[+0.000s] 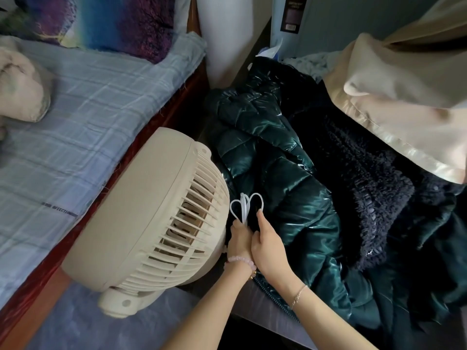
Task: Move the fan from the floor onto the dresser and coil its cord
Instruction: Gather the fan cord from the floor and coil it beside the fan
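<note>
Fan [151, 210] — cream, round, ribbed grille turned right toward my hands; it lies tilted between the bed edge on the left and the heap of clothes on the right, its base knob [118, 303] at the near end. I cannot tell what surface carries it.

Cord [243, 204] — white, gathered into several loops that stand up just right of the grille rim, over the dark clothing.

Left hand [238, 239] — closed around the lower part of the cord loops, touching the right hand; a pale pink bead bracelet [241, 260] on the wrist.

Right hand [267, 245] — pressed against the left, fingers curled on the cord bundle, forefinger raised to the rightmost loop; a thin chain bracelet [299, 295] on the wrist.

Shiny dark green puffer jacket [285, 178] — spread under and beyond my hands, running far to near.

Dark fuzzy garment [366, 198] — right of the jacket, partly under a beige pillow [394, 107] at far right.

Bed [63, 117] — left, pale blue checked sheet, reddish wooden rail along its right edge; a blue and purple pillow [113, 18] at the far end.
</note>
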The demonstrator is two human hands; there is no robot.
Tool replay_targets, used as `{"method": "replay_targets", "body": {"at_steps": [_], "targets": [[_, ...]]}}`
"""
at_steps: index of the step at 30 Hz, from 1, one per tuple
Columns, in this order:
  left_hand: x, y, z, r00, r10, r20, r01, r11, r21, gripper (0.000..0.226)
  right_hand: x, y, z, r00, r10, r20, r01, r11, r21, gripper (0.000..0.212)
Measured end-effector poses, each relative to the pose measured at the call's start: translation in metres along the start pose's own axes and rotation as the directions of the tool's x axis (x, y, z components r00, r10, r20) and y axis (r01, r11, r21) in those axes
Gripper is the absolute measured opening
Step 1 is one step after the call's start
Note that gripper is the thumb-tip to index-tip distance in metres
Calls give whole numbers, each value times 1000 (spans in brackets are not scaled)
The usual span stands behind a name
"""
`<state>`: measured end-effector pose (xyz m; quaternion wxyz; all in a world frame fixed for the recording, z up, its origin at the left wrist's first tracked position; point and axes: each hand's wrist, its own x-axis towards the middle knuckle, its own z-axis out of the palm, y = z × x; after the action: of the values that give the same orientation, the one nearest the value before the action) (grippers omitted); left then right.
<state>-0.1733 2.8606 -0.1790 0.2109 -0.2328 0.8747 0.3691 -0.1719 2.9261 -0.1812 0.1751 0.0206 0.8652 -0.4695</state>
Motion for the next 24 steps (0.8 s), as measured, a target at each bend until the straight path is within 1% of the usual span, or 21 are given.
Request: {"method": "replay_targets", "body": {"at_steps": [1,3,5,6,7,9,10,12,14,15,16,19,21,22,24], "targets": [[3,0,1,999,46,-28,-45,999,21,26,1,0,-1,1000,9,0,-9,998,62,59],[3,-1,1,996,87,-26,-83,988,129,27,5,-1,-2,1000,13,2,-14,983,181,59],[6,-6,1,988,153,-33,-138,948,287,28,12,-3,-4,999,43,2,-42,965,260,56],[7,-9,3,982,186,-39,-160,920,357,31,17,-2,-4,998,57,6,-57,963,265,56],[8,-12,6,973,225,-46,-186,888,420,34,23,-2,-5,999,54,10,-55,972,230,53],[7,-15,11,952,297,-68,-219,822,525,41,30,0,-4,1000,14,-2,-13,994,107,42],[7,-17,12,945,320,-71,-231,804,548,46,32,2,-4,1000,1,-26,1,997,73,36],[7,-23,17,935,338,-107,-244,833,497,59,35,6,-4,997,11,-82,-3,995,95,26],[1,-29,19,921,371,-121,-293,862,413,67,37,11,-5,991,65,-114,-42,980,196,20],[-2,-32,21,906,404,-123,-330,860,390,68,39,12,-6,987,91,-129,-57,968,244,21],[-4,-35,22,893,435,-117,-362,847,390,68,40,12,-6,983,109,-149,-64,958,279,23],[-7,-44,26,872,485,-62,-396,776,491,65,37,11,1,971,120,-209,-45,942,332,40],[-7,-49,27,875,483,-44,-398,767,503,62,35,12,7,966,95,-242,-22,958,287,53],[-7,-50,27,872,487,-44,-403,766,500,61,35,14,7,966,83,-245,-17,965,260,56],[-5,-52,27,854,515,-71,-424,769,478,60,37,17,6,969,63,-237,-11,977,212,56]]}}
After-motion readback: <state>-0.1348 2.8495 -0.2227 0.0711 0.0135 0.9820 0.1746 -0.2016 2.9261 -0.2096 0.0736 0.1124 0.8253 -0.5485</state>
